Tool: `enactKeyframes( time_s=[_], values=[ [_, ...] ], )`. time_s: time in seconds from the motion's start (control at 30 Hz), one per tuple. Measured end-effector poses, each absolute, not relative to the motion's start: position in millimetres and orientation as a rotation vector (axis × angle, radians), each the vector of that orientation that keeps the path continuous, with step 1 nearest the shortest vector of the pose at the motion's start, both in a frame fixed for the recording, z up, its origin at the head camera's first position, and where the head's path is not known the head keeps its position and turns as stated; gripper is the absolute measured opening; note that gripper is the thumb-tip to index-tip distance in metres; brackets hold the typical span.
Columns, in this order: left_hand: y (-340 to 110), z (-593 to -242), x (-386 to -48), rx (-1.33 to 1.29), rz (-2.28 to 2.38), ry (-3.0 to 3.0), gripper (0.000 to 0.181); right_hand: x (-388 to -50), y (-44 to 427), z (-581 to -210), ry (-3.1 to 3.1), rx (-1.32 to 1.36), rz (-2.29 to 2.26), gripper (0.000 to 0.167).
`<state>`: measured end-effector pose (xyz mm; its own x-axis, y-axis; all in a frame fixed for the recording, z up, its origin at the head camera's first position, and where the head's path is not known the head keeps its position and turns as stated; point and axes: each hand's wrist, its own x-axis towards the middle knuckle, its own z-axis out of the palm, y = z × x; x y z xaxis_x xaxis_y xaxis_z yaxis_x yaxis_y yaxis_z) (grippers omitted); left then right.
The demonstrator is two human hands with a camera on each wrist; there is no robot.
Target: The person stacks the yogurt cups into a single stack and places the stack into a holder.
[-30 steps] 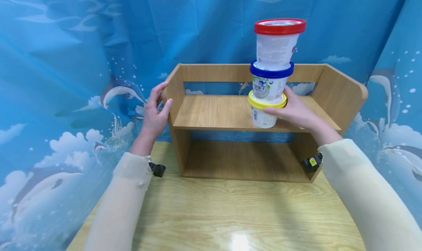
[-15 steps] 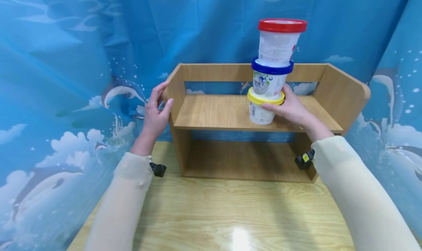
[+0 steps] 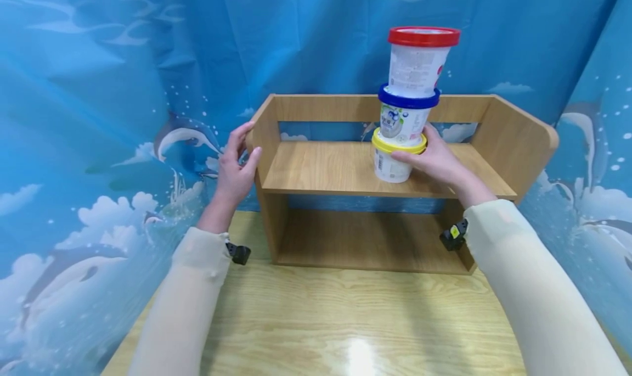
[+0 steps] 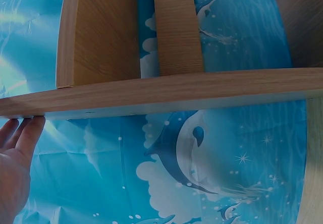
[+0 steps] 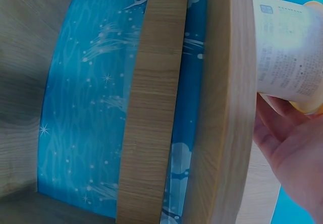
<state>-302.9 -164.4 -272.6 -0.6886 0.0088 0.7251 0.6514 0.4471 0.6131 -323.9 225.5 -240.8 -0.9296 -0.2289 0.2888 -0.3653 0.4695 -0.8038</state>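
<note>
My right hand (image 3: 436, 162) grips the lowest of three stacked white tubs, the tub with the yellow lid (image 3: 390, 166), thumb in front and fingers behind. On it stands the tub with the blue lid (image 3: 402, 124), topped by the tub with the red lid (image 3: 415, 71); the stack leans slightly right. In the right wrist view, the yellow-lidded tub (image 5: 287, 50) sits close against the upper board; whether its base bears fully on the board cannot be told. My left hand (image 3: 234, 170) touches the shelf's left side panel (image 3: 265, 140), its fingertips (image 4: 36, 119) against the outer face.
The two-tier wooden shelf (image 3: 336, 167) stands on a light wooden table (image 3: 316, 315). A right side panel (image 3: 518, 145) rises beside my right forearm, and a low back rail (image 3: 326, 108) crosses behind the stack. Blue dolphin-print cloth (image 3: 118, 145) hangs around.
My right hand has moved the tub stack a little back and in over the upper board. The top tub has shifted slightly right. My left hand stays on the side panel.
</note>
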Motion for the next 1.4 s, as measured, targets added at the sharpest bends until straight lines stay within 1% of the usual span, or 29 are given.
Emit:
enactKeyframes(
  time_s=[0.27,0.6,0.73,0.83,1.0,1.4],
  values=[
    [-151.3,-254.3,-273.3,-0.554,-1.284,-2.047,0.044,-328.9,226.0,-239.9,-2.622,0.431,1.444,0.089],
    [-150.2,-252.2,-270.2,-0.561,-1.270,-2.037,0.043,-327.5,226.3,-237.7,-2.645,0.419,1.427,0.094],
    [-152.0,-255.3,-274.2,-0.555,-1.265,-2.038,0.043,-322.1,228.2,-236.5,-2.661,0.386,1.430,0.101],
    [-156.7,-263.5,-286.9,-0.554,-1.264,-2.032,0.045,-317.6,232.3,-236.5,-2.649,0.378,1.444,0.103],
    [-165.4,-275.4,-305.1,-0.550,-1.255,-2.027,0.049,-306.6,241.8,-235.3,-2.622,0.401,1.430,0.099],
    [-167.5,-275.7,-305.8,-0.552,-1.248,-2.062,0.047,-267.9,272.0,-233.5,-2.638,0.466,1.324,0.092]
  ],
)
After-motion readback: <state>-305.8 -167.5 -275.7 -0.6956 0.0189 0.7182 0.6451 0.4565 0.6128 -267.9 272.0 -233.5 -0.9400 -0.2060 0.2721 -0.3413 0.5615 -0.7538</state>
